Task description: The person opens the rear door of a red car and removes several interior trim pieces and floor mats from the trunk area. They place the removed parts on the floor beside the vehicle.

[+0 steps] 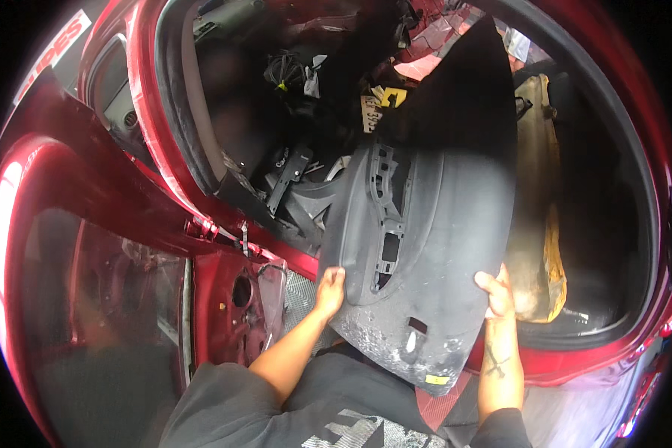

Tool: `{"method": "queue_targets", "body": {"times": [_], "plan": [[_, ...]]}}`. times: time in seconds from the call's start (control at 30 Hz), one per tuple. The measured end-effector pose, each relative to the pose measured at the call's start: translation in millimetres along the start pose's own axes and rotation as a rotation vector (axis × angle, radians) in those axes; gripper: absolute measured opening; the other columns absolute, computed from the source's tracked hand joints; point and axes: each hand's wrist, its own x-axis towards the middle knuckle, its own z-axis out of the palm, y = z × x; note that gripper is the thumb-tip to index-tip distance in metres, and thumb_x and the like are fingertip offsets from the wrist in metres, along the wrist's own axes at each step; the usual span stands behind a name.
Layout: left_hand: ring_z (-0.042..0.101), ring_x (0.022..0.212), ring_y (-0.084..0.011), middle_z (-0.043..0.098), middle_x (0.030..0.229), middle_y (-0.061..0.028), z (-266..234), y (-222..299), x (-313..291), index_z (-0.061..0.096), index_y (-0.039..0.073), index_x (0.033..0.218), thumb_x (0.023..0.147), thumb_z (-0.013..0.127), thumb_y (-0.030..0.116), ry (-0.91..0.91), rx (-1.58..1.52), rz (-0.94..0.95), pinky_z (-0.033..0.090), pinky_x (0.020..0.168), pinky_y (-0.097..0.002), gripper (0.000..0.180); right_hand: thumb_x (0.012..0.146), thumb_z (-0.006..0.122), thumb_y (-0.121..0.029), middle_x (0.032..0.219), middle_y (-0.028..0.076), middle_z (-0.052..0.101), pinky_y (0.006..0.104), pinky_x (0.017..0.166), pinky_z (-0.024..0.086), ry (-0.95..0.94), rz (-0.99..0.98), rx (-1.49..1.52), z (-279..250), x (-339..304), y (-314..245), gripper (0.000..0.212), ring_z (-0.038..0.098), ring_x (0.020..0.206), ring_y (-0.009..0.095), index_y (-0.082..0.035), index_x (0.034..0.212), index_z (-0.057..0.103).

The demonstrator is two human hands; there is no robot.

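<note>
A large dark grey car door trim panel [459, 224] stands tilted in front of me, partly inside the red car's door opening. It has a long recess with exposed clips and cut-outs, white scuffs and a small yellow label near its lower end. My left hand [331, 290] grips its left edge, fingers wrapped behind it. My right hand [498, 290] clasps the right edge with the thumb on the front face; those fingers are partly hidden behind the panel. The panel's upper end lies in deep shadow.
The red car door [231, 302] swings open at left, its bare inner metal showing. Inside the car lie a bundle of cables [285, 71], loose black trim pieces [290, 179], a licence plate [369, 113] and a yellowed foam seat piece [534, 224]. The red sill [552, 366] runs below right.
</note>
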Motion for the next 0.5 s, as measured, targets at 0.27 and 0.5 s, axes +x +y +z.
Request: {"method": "queue_targets", "body": {"times": [0.27, 0.5], "plan": [[0.039, 0.146, -0.0364, 0.044, 0.155, -0.0247, 46.6, 40.8, -65.6, 0.043, 0.001, 0.152, 0.107, 0.031, 0.058, -0.144, -0.039, -0.095, 0.028, 0.121, -0.0414, 0.073, 0.076, 0.078, -0.004, 0.130, 0.012, 0.063, 0.0397, 0.105, 0.049, -0.034, 0.059, -0.042, -23.9, -58.7, 21.0, 0.074, 0.061, 0.120, 0.024, 0.002, 0.143, 0.048], [0.037, 0.146, -0.0326, 0.043, 0.155, -0.0218, 77.4, 20.4, -136.2, 0.036, 0.000, 0.155, 0.105, 0.033, 0.065, -0.226, -0.376, -0.277, 0.026, 0.121, -0.0426, 0.082, 0.073, 0.086, -0.006, 0.131, 0.009, 0.062, 0.0379, 0.108, 0.046, -0.142, 0.067, -0.176, -12.5, -127.3, 21.1, 0.079, 0.059, 0.120, 0.019, 0.001, 0.143, 0.050]]}}
